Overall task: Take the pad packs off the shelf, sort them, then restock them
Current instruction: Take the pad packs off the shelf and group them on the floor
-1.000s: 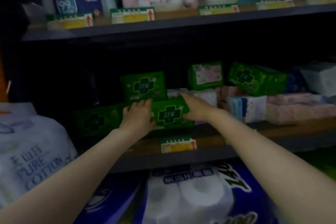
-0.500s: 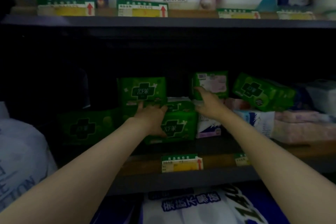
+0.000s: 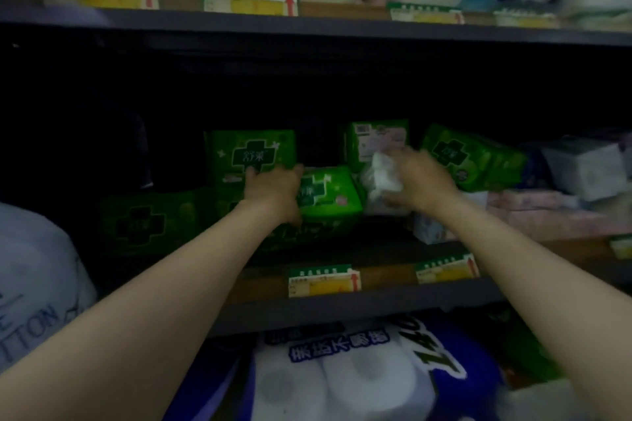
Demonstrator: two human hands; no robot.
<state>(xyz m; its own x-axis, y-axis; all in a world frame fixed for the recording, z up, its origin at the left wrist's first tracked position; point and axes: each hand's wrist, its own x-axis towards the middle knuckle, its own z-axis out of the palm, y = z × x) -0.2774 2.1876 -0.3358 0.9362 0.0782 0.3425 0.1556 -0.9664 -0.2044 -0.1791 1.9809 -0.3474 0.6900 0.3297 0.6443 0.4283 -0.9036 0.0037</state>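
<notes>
here, five green packs (image 3: pixel 251 155), two hands (image 3: pixel 273 190).

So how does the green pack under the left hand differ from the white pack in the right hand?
The green pack lies on the stack with the left hand laid on it; the white pack is lifted, gripped by the right hand. Green shows a cross logo; white looks plain, blurred. Both are soft wrapped packs.

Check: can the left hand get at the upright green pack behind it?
Probably yes. The left hand rests on the front green pack, and the upright green pack stands just behind with nothing between.
</notes>
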